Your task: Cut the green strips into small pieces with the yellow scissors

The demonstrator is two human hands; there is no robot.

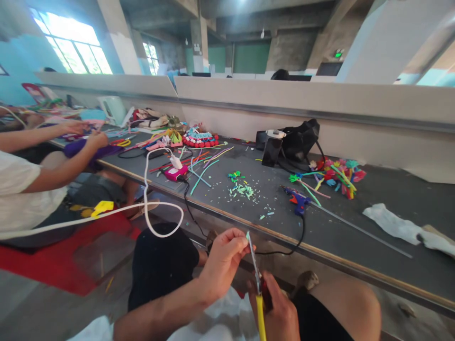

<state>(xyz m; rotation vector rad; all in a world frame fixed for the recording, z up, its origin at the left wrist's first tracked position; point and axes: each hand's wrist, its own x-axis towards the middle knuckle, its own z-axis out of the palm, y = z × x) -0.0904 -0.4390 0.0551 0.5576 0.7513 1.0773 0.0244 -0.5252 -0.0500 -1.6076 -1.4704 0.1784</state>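
My left hand [227,253] pinches a small light-green piece [248,235] between thumb and fingertips, above my lap and just in front of the table edge. In my right hand [275,308] are scissors [256,270] with yellow and red on the handles. Their blades point up and reach the green piece at my left fingertips; whether they are parted is too small to tell. Green clippings [243,190] lie scattered on the dark table [220,208] beyond my hands. A blue and orange glue gun [298,201] rests to their right.
Pipe cleaners [204,176], a pink power socket [176,173] and a looping white cable [146,189] are at left. Colourful flowers [343,177], a black bag [302,139] and a long thin stick [362,229] lie at right. Another person's arms [71,168] work at far left.
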